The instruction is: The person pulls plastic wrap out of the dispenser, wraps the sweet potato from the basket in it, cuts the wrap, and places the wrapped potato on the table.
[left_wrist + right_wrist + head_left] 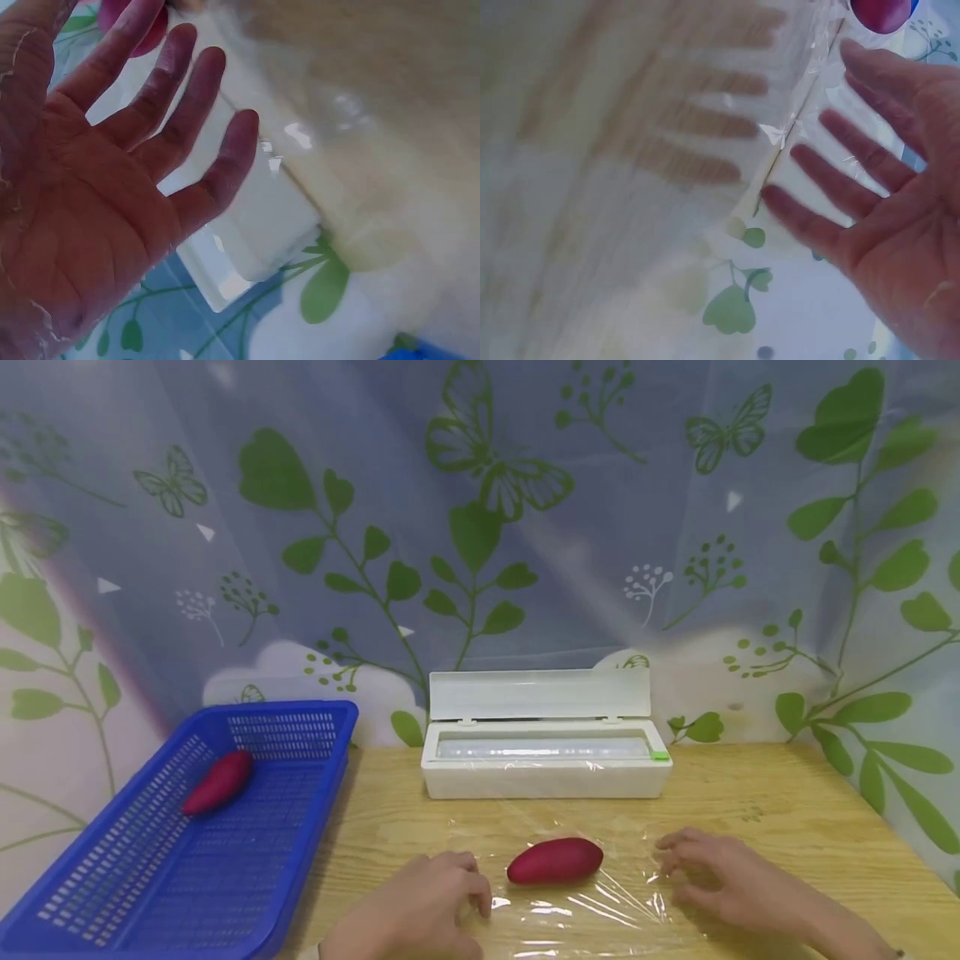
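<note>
A dark red sweet potato lies on a sheet of clear cling film spread over the wooden table. To its left is my left hand, fingers bent slightly and holding nothing; the left wrist view shows its bare palm. On the other side, my right hand hovers by the film's right edge with fingers spread, its palm bare too. Behind the sweet potato stands a white cling film box, lid raised, with a clear roll inside; the film appears to run out over its front.
A blue plastic basket stands at the left with a second red sweet potato in it. A green slider sits at the box's right end. Behind the table hangs a leaf-patterned curtain.
</note>
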Available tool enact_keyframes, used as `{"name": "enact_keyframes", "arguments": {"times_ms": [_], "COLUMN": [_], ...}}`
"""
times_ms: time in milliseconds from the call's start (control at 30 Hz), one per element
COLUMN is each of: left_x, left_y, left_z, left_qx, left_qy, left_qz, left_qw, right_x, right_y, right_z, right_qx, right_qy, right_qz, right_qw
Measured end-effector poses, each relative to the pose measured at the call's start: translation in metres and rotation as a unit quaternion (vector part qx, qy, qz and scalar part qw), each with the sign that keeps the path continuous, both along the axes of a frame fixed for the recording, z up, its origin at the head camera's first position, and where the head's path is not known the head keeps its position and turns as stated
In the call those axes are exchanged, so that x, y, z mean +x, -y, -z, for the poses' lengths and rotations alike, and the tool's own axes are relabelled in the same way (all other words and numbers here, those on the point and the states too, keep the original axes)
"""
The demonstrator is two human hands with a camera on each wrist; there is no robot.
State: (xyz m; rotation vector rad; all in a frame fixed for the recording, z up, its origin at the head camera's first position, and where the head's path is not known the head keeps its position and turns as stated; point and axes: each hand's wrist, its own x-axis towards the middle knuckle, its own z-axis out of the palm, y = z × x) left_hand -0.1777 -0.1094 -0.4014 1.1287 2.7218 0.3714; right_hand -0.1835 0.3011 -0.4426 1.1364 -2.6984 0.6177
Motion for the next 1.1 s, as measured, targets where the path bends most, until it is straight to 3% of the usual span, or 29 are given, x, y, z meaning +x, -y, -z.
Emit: {"name": "enact_keyframes", "arguments": {"times_ms": [67, 133, 267, 400, 700, 800, 933, 1100], "left_x": [0.001, 0.003, 0.005, 0.003, 0.003, 0.004, 0.006, 0.006], "left_y": [0.006, 0.009, 0.010, 0.013, 0.021, 0.021, 0.019, 0.016], "left_z": [0.004, 0.007, 0.011, 0.015, 0.010, 0.007, 0.007, 0.009], "left_qx": [-0.018, -0.027, -0.007, 0.027, 0.085, 0.075, 0.031, 0.012], "left_qy": [0.009, 0.011, -0.019, -0.043, -0.027, 0.005, 0.047, 0.038], "left_qz": [-0.003, -0.005, 0.002, 0.021, 0.032, 0.031, 0.004, -0.007], "left_qw": [0.9998, 0.9996, 0.9998, 0.9985, 0.9955, 0.9967, 0.9984, 0.9992], "right_x": [0.002, 0.005, 0.012, 0.017, 0.022, 0.019, 0.015, 0.014], "right_y": [0.000, 0.000, -0.002, -0.003, -0.001, -0.002, -0.006, -0.011], "right_z": [0.000, -0.002, -0.007, -0.007, -0.007, -0.007, -0.005, -0.002], "right_qx": [-0.023, -0.027, 0.004, 0.006, 0.023, 0.006, -0.025, -0.035], "right_qy": [0.006, 0.065, 0.178, 0.209, 0.152, 0.173, 0.186, 0.128], "right_qz": [-0.046, -0.070, -0.039, -0.027, -0.031, -0.038, -0.059, -0.078], "right_qw": [0.999, 0.995, 0.983, 0.978, 0.988, 0.984, 0.980, 0.988]}}
